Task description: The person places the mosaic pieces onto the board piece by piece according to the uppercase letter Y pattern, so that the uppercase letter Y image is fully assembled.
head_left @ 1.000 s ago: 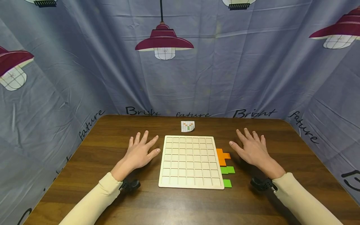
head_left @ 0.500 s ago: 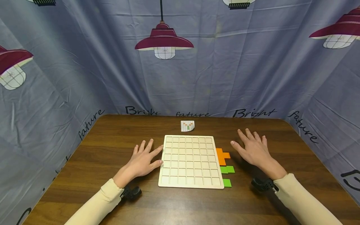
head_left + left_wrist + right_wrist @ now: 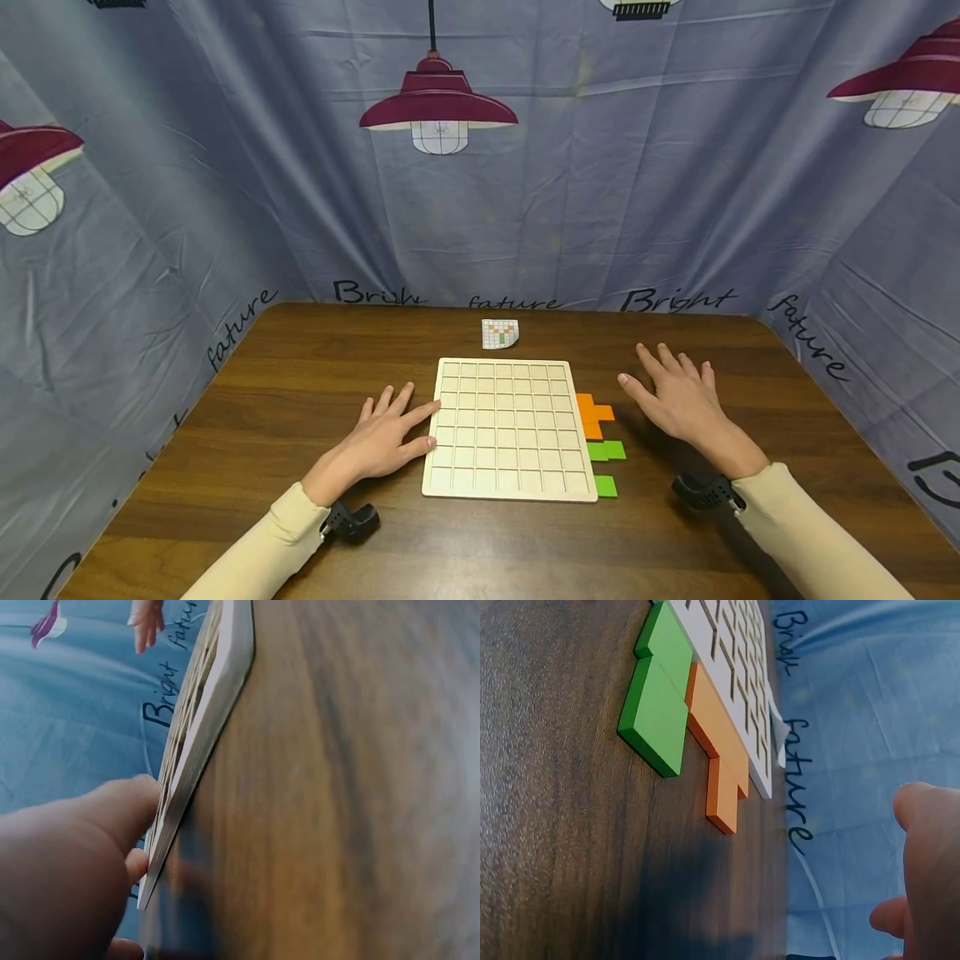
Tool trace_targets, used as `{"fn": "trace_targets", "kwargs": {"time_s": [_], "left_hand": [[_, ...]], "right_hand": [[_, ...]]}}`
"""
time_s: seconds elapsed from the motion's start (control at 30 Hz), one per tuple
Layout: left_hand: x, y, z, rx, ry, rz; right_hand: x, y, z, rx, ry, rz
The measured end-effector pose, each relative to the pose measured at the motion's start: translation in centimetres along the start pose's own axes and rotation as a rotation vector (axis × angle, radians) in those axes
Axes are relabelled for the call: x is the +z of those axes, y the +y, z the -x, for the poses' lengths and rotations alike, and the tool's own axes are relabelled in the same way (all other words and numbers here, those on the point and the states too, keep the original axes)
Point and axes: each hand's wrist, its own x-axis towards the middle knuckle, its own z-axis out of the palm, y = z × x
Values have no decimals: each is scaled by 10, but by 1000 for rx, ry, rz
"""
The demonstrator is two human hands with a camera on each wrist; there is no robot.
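Observation:
A pale wooden grid board [image 3: 507,429] lies flat in the middle of the table. My left hand [image 3: 378,443] is at its left side with fingers spread, thumb and index fingertips right at the rim; the left wrist view shows the thumb [image 3: 127,806] against the board's edge. To the right, my right hand [image 3: 681,404] stays spread above the table, holding nothing. Between it and the board lie an orange T-like piece [image 3: 591,415], a stepped green piece [image 3: 609,451] and a small green piece [image 3: 606,487], all along the board's right edge.
A small paper card [image 3: 500,334] printed with a coloured grid lies behind the board, one corner curling up. The brown wooden table [image 3: 480,550] ends at a blue-grey curtain [image 3: 525,208] with printed lamps and lettering.
My left hand has moved right and nearer to me, from beside the board to its left rim. My right hand has shifted very slightly right. Board and pieces keep their places.

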Motion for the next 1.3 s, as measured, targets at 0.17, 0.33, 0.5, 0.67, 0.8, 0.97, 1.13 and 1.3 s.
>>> {"fn": "trace_targets", "kwargs": {"time_s": [0.17,0.33,0.5,0.67,0.8,0.97,1.13,1.3], "left_hand": [[3,-1,0,-4,9,7],[6,-2,0,-6,21,12],[6,-2,-1,-7,34,10],[7,-3,-1,-7,39,6],[8,-2,-1,-8,36,8],[9,-2,0,-12,33,15],[9,-1,0,-12,33,20],[7,0,0,-16,37,22]], "right_hand": [[2,-1,1,1,-10,-1],[4,-4,3,-5,-15,-3],[3,-8,6,-22,-17,-21],[2,-10,8,-36,-3,-33],[4,-9,11,-36,5,-34],[9,-9,13,-47,14,-35],[13,-9,18,-92,31,-51],[15,-11,22,-156,44,-68]]}}
